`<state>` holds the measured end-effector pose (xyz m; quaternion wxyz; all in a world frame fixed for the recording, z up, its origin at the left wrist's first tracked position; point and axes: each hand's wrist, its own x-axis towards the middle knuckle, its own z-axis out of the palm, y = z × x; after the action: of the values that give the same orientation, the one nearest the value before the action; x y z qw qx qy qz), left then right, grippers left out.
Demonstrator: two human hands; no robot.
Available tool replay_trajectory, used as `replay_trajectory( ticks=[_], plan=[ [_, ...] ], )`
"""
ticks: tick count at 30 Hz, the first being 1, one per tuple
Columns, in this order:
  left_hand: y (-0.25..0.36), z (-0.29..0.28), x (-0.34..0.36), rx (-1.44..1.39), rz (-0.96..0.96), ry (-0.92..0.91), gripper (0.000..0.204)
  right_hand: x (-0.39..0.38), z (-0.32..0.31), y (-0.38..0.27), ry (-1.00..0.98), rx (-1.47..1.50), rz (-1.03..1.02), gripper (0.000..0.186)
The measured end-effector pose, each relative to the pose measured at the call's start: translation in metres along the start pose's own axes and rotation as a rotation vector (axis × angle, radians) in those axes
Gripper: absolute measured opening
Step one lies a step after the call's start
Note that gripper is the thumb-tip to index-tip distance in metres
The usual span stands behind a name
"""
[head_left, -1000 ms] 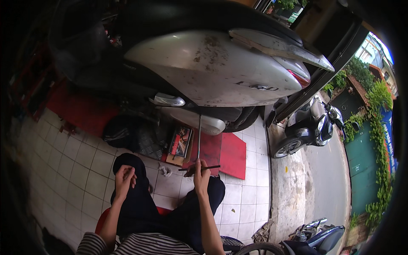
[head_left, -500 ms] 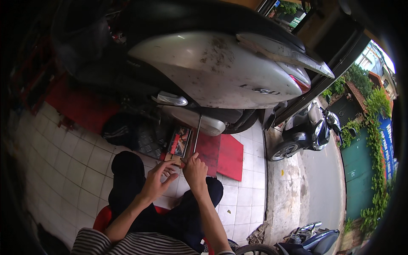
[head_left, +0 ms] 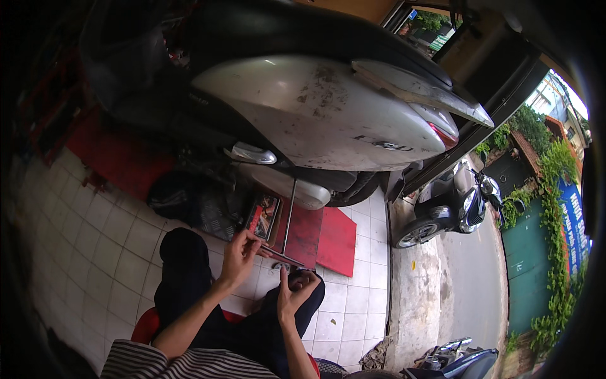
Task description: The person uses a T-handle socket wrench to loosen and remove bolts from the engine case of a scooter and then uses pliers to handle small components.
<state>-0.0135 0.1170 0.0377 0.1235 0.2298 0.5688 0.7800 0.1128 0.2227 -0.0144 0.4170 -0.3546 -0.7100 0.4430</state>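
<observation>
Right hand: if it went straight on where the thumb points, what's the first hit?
Likely the crossbar of the T-shaped tool, just beyond the right hand's thumb tip. Depth is unclear, so it might pass under or over.

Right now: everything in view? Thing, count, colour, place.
Scooter: 1, silver, top centre
Wrench: 1, grey, between scooter and hands
Box: 1, red-black, left of wrench
Platform: 1, red, under scooter
Stool: 1, red, under person
Parked scooter: 1, dark, outside right
Motorbike: 1, dark blue, bottom right
Gate: 1, green, far right
Tiles: many, white, floor
Legs: 2, dark, bottom centre
Left hand: 1, at wrench bar's left end
Right hand: 1, near bar's right end
</observation>
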Motion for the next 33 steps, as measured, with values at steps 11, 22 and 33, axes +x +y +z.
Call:
replay_trajectory(
  ticks=[11, 22, 33],
  plan=[
    [-0.053, -0.031, -0.017, -0.184, -0.298, 0.112, 0.016, 0.029, 0.033, -0.059, -0.139, 0.302, -0.064, 0.024],
    [-0.032, 0.004, 0.075, 0.158, -0.407, -0.391, 0.041, 0.046, 0.034, -0.09, -0.185, -0.176, -0.472, 0.033],
    [-0.047, -0.009, 0.117, 0.016, -0.669, -0.66, 0.02, -0.023, 0.043, -0.038, -0.553, -0.311, -0.132, 0.044]
  ],
)
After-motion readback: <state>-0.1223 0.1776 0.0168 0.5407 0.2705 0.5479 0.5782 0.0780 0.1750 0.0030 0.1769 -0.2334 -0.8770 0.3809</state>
